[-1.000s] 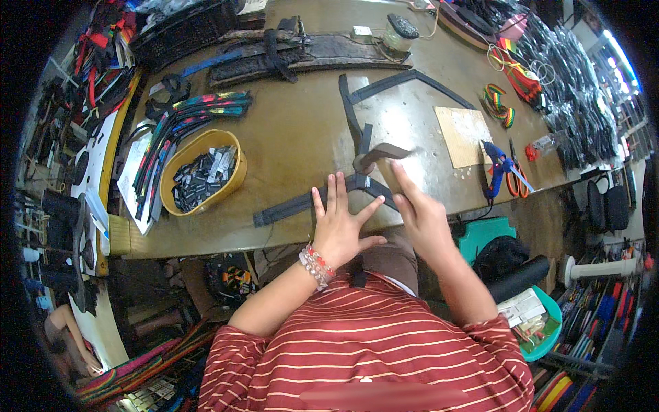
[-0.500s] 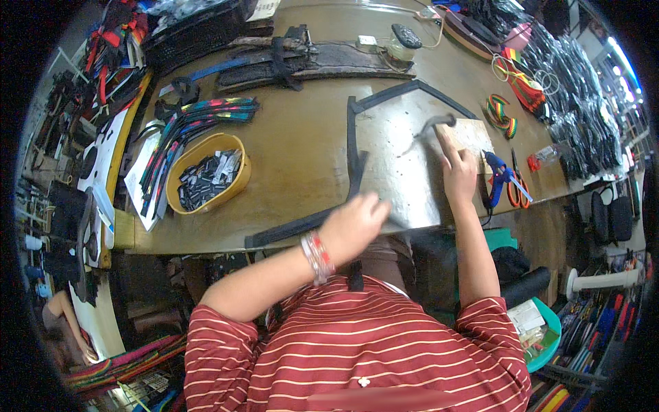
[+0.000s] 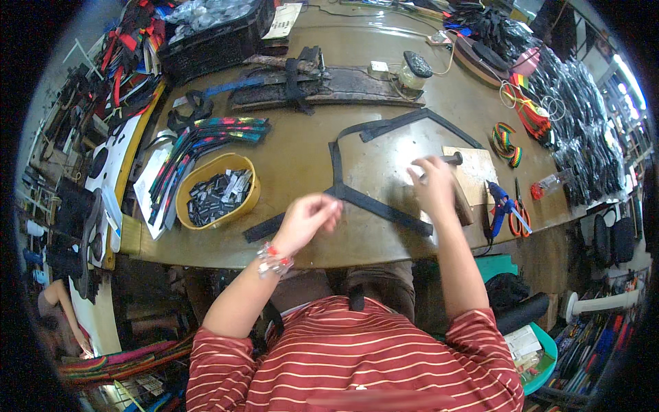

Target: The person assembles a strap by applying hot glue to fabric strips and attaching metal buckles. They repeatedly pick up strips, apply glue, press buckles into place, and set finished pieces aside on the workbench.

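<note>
A long black webbing strap (image 3: pixel 374 206) lies bent in a rough triangle on the brown worktable (image 3: pixel 295 165). My left hand (image 3: pixel 307 218) hovers just above the strap's lower corner, its fingers bunched together; nothing shows between them. My right hand (image 3: pixel 432 184) is closed around a wooden-handled hammer (image 3: pixel 461 202), whose dark head points toward a small wooden board (image 3: pixel 477 172) at the strap's right side.
A yellow bowl (image 3: pixel 185 206) of black buckles stands to the left, with multicoloured straps (image 3: pixel 206 137) behind it. A blue glue gun (image 3: pixel 501 202), orange scissors (image 3: pixel 519 218) and a rainbow strap roll (image 3: pixel 506 141) lie on the right. Bundles of black straps (image 3: pixel 583 137) crowd the far right.
My left hand lifted off the strap and drew its fingers together. My right hand shifted from the strap to the board and now grips the hammer. The strap lies spread wider.
</note>
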The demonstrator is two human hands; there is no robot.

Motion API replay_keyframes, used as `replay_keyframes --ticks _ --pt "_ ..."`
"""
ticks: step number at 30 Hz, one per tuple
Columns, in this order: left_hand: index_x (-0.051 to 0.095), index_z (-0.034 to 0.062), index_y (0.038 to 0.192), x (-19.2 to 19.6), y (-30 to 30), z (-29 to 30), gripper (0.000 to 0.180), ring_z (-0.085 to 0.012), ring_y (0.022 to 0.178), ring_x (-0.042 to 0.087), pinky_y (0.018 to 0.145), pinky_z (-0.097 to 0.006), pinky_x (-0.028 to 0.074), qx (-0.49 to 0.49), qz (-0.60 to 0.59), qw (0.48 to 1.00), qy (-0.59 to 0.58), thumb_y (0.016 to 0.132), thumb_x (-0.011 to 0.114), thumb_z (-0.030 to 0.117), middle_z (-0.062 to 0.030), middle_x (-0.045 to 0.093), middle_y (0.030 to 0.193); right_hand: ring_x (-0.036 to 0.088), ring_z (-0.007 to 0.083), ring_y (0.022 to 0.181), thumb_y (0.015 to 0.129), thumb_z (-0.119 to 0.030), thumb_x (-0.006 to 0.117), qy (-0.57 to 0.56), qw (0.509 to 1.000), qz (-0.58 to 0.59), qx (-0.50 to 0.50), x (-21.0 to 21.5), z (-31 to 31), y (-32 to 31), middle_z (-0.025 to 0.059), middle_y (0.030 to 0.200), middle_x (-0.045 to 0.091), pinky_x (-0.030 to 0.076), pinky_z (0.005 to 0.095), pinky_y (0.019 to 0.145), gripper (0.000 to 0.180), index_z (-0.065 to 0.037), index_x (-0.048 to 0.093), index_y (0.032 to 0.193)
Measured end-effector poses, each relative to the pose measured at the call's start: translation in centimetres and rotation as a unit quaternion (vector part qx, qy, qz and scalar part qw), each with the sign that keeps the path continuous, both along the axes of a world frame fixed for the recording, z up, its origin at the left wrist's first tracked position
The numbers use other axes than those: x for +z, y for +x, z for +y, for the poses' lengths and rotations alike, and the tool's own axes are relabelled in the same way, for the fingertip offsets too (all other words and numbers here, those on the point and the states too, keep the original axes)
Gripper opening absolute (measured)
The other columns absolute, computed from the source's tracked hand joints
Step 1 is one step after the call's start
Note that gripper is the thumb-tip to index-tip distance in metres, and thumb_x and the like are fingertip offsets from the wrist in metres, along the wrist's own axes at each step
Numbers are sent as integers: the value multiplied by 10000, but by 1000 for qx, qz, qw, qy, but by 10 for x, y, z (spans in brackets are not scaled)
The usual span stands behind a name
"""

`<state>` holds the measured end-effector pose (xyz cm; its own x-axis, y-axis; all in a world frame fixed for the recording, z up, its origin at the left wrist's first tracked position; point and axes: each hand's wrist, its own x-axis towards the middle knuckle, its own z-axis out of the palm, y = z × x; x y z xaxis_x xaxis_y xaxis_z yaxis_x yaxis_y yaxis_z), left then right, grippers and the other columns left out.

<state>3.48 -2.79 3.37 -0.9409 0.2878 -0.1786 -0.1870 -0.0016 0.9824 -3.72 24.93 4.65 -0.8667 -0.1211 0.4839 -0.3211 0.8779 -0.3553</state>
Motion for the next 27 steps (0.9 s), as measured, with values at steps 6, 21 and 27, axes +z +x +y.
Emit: replay_keyframes --ticks 6,21,27 --pt "562 22 867 -30 -47 34 195 -163 595 581 567 -309 491 190 273 888 -319 765 710 97 -83 604 724 641 334 807 748 -332 702 -9 994 -91 54 -6 -142 -65 187 837 656 513 422 763 307 -37 676 827" --pt "557 55 868 -25 -30 36 113 -333 777 569 686 -422 479 176 359 839 -368 785 538 -19 -140 513 828 535 305 875 756 0 621 -5 981 -3 191 -30 -95 43 133 957 581 462 367 787 260 10 651 1014" --pt "574 26 851 -13 -23 21 202 -322 834 554 742 -378 477 74 346 874 -335 716 511 -111 -144 483 907 526 298 885 781 -36 570 21 981 -31 190 -34 -91 41 143 933 565 457 363 807 263 36 625 1028"
